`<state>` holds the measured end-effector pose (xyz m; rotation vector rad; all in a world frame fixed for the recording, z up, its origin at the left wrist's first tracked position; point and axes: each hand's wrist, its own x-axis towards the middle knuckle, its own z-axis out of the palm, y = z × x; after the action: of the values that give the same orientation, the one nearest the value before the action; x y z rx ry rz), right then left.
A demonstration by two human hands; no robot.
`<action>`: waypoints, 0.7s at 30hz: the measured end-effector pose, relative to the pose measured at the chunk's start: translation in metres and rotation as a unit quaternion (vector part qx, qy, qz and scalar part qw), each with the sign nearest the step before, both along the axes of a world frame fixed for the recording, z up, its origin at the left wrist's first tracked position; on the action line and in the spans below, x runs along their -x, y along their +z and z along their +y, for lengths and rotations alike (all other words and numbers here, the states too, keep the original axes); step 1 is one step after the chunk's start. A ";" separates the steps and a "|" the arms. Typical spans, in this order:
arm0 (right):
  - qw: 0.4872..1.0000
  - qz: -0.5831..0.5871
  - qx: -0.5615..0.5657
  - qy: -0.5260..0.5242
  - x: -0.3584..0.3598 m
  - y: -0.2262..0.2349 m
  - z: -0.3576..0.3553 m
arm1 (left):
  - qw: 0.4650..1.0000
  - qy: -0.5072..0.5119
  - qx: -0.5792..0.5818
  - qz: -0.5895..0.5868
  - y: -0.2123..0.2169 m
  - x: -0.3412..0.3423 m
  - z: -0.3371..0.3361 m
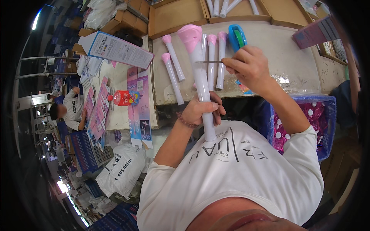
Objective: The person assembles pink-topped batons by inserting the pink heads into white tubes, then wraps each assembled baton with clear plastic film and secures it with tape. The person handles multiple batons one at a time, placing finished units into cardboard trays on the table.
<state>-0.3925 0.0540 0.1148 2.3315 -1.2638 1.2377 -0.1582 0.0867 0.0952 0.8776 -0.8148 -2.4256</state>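
My left hand [201,110] is wrapped round the lower part of a long white translucent tube [199,75] with a pink flared head [191,36]. The tube slants upright in front of my chest. In a pinch, my right hand [246,69] holds a thin metal tool [210,62], which looks like a narrow blade. Its far end lies across the tube below the pink head; whether it touches is hard to tell. Behind, on the table [277,69], lie several similar tubes with smaller pink ends, among them one at the left [173,79].
A blue tape dispenser [233,36] with green tape stands past my right hand. Cardboard trays [177,19] line the far edge. At right below the table is a blue crate [331,115] of pink parts. Left are a printed carton [115,50] and a red bottle [121,97]; a person [73,109] sits farther off.
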 end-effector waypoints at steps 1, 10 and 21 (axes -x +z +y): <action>1.000 0.004 0.012 0.017 0.000 0.000 0.000 | 1.000 -0.001 0.001 -0.004 0.000 0.000 0.000; 0.999 0.008 0.013 0.029 -0.001 0.001 -0.003 | 1.000 0.016 -0.013 0.009 0.001 0.000 -0.002; 0.998 0.009 0.021 0.066 -0.007 0.003 -0.001 | 0.998 0.021 -0.018 0.064 -0.007 -0.002 -0.001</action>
<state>-0.3859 0.0531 0.1181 2.4254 -1.0824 1.2658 -0.1564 0.0854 0.0878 0.7353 -0.7007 -2.4373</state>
